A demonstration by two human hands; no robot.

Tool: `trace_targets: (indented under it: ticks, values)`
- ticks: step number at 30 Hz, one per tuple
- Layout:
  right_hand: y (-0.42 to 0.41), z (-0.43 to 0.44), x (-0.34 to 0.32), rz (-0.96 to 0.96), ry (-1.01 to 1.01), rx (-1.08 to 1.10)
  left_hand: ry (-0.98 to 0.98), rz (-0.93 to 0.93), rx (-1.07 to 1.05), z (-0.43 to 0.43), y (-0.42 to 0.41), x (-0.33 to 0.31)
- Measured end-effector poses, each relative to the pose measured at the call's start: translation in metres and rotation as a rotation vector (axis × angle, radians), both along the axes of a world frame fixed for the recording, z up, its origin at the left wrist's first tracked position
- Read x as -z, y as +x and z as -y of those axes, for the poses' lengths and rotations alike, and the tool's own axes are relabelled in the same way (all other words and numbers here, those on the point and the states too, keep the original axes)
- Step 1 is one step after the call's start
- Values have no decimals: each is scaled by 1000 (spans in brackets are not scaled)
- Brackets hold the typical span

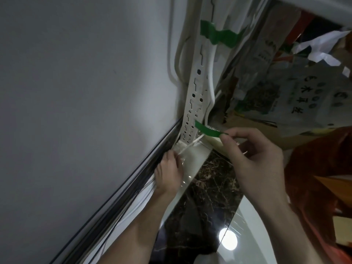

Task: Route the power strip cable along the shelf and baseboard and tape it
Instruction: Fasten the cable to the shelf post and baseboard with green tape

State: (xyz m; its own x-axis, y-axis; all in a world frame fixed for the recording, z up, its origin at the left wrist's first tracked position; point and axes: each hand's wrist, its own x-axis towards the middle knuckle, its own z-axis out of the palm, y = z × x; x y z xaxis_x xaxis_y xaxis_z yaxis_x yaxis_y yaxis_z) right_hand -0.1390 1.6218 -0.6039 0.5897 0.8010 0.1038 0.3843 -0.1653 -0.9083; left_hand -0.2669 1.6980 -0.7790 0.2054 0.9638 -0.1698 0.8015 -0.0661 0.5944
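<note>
A white perforated shelf upright (196, 88) rises from the floor corner by the wall. The white power cable (211, 77) runs down its right side. One green tape strip (219, 36) holds the cable to the upright higher up. A second green tape strip (206, 129) has its left end on the upright near the bottom; my right hand (253, 155) pinches its free right end. My left hand (169, 172) presses the cable down at the foot of the upright, beside the baseboard (144, 162).
Black and white cables (122, 206) run along the baseboard at the grey wall. Dark marbled floor tile (205, 197) lies below the hands. Printed plastic bags (285, 86) and cardboard fill the shelf at right. An orange-red object (320, 168) sits at the right.
</note>
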Motion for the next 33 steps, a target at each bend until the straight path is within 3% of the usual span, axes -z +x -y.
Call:
trace_targets:
  ticks: [7, 13, 18, 22, 25, 28, 33]
  values:
    - [-12, -20, 3, -1, 124, -95, 158, 233, -212, 30, -26, 16]
    - [-14, -38, 12, -52, 195, -122, -6, 265, -472, 21, -16, 11]
    - [-10, -48, 13, -65, 256, -157, -104, 34, -320, 16, -14, 2]
    - [-9, -55, 16, -98, 281, -202, -35, -351, 9, 10, -5, -9]
    - [-9, -59, 18, -168, 284, -208, 8, -465, 112, 3, 4, -22]
    - [-10, -60, 20, -206, 292, -186, 53, -233, 52, -1, 9, -36]
    - [-11, -59, 22, -264, 296, -166, 223, 471, -135, -8, 22, -51]
